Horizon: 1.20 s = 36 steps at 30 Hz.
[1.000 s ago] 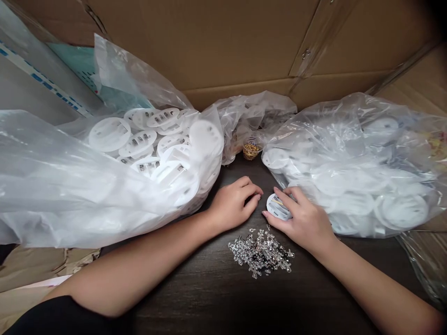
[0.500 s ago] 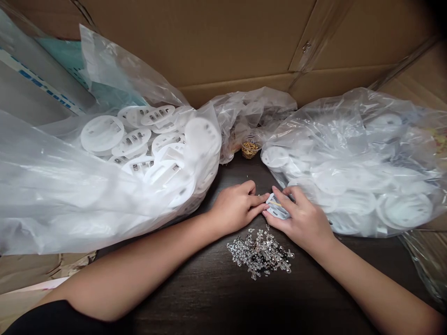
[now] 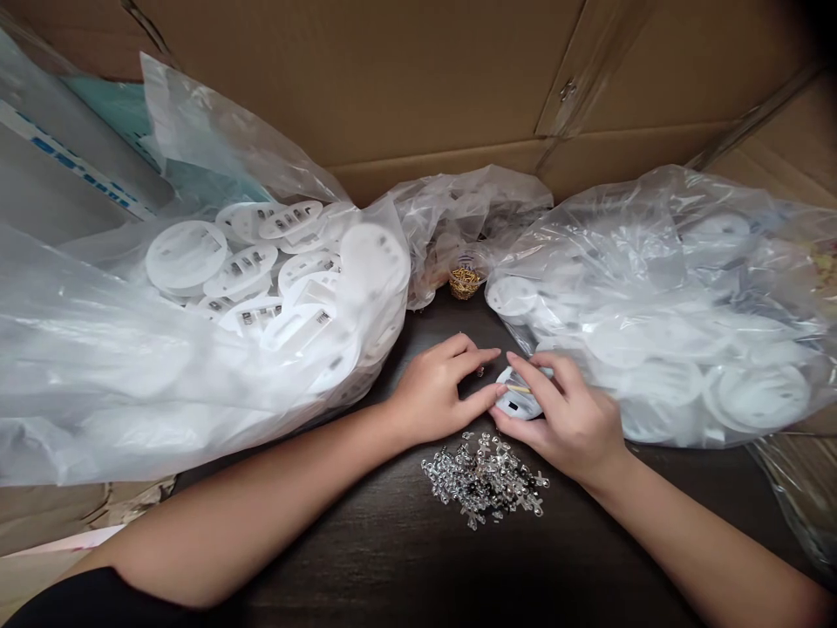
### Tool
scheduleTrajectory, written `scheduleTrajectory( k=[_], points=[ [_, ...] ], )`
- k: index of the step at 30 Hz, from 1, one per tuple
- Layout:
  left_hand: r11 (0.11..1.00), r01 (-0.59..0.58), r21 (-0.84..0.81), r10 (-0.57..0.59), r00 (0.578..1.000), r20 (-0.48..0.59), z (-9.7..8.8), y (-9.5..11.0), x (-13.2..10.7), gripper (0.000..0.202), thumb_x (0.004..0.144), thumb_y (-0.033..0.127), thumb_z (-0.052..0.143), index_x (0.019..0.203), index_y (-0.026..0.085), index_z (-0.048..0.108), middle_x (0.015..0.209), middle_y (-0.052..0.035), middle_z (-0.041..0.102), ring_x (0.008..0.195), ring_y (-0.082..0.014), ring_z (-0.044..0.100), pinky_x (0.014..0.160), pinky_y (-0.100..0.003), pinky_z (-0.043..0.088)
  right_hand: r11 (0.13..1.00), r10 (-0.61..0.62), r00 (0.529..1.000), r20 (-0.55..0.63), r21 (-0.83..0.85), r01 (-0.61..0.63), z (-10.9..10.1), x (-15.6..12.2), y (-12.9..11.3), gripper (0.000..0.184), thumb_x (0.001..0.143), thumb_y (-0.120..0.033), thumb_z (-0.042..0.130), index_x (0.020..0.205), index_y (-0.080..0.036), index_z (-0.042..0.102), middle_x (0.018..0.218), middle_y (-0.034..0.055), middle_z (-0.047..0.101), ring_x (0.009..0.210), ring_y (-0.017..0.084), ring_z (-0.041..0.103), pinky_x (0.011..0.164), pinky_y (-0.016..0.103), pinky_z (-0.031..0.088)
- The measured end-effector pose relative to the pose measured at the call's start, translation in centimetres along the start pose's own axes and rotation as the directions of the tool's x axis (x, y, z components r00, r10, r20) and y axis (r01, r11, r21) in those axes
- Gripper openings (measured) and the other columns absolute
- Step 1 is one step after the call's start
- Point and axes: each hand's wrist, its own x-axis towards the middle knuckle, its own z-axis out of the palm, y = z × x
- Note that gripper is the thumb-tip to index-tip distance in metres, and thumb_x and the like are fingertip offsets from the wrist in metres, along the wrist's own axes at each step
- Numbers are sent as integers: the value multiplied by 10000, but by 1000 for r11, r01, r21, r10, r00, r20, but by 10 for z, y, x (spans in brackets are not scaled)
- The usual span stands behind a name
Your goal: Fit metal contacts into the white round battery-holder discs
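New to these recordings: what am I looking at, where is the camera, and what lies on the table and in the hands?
No machine here: a person works with two bare hands. The one camera sits on their head, looking forward and down, so the arms enter from below. The right hand holds a white round plastic piece; the left hand touches it with its fingertips. Nearer the camera, on the dark table, lies a pile of small shiny metal parts. On either side sit clear bags of white plastic discs, the left bag and the right bag, with a small bag of gold-coloured bits between them. Cardboard walls stand behind.
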Motion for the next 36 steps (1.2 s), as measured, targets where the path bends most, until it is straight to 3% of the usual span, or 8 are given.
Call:
scheduleTrajectory(
  k=[3, 6, 8, 13, 18, 22, 28, 36],
  points=[
    [964, -152, -218, 137, 987, -81, -4, 5, -1, 303, 922, 318, 686, 1155, 130, 727, 981, -86, 682, 882, -150, 653, 795, -291, 548, 998, -52, 988, -145, 15, 55, -8, 0, -2, 548, 841, -387, 800, 1306, -165, 612, 1063, 82, 652, 744, 137, 659, 641, 266, 542],
    [920, -193, -340, 170, 981, -98, -6, 12, -3, 248, 894, 279, 723, 1106, 150, 739, 960, -77, 684, 802, -121, 644, 689, -241, 553, 990, -82, 967, -241, 93, 107, -14, -4, 0, 548, 864, -261, 787, 1366, -221, 572, 964, 50, 618, 747, 134, 641, 671, 256, 569],
    [909, -184, -374, 161, 983, -90, -8, 15, -4, 262, 879, 281, 744, 1110, 158, 740, 958, -78, 694, 777, -118, 641, 649, -231, 550, 980, -89, 965, -248, 150, 129, -17, -7, 4, 567, 875, -169, 755, 1399, -249, 554, 940, 39, 614, 747, 136, 643, 679, 260, 583],
    [906, -224, -359, 211, 975, -75, -9, 18, -3, 232, 871, 271, 759, 1075, 161, 753, 973, -90, 734, 891, -154, 682, 812, -301, 574, 948, -102, 976, -194, 277, 154, -19, -9, 20, 436, 882, -112, 707, 1298, -214, 627, 1093, 85, 690, 930, 188, 706, 776, 306, 618],
    [892, -128, -434, 145, 989, 6, -11, 20, 0, 319, 808, 304, 820, 1079, 153, 747, 953, -79, 723, 829, -144, 650, 746, -277, 550, 913, -203, 973, -113, 336, 230, -21, -2, 29, 318, 942, -104, 605, 1236, -221, 636, 1078, 87, 753, 903, 186, 732, 719, 315, 613],
    [853, 0, -522, 49, 996, 79, -12, 21, 3, 191, 843, 267, 786, 985, 144, 754, 908, -62, 697, 822, -131, 632, 777, -273, 530, 913, -220, 969, -111, 327, 244, -22, -1, 30, 295, 922, -104, 641, 1201, -199, 658, 1048, 87, 768, 846, 178, 728, 687, 304, 590],
    [793, 213, -571, -76, 964, 254, -11, 14, 5, 212, 877, 342, 743, 864, 135, 699, 818, -25, 623, 715, -102, 538, 686, -244, 456, 885, -237, 968, -82, 392, 250, -18, 1, 29, 267, 930, -107, 626, 1179, -177, 692, 1034, 86, 764, 862, 174, 716, 693, 298, 577],
    [745, 307, -593, -127, 937, 326, -13, 12, 7, 314, 882, 434, 707, 824, 134, 635, 786, -14, 582, 717, -106, 490, 686, -254, 421, 896, -181, 983, -40, 406, 182, -10, 1, 27, 369, 924, -123, 653, 1280, -220, 673, 1058, 66, 749, 883, 163, 715, 725, 287, 590]
  ],
)
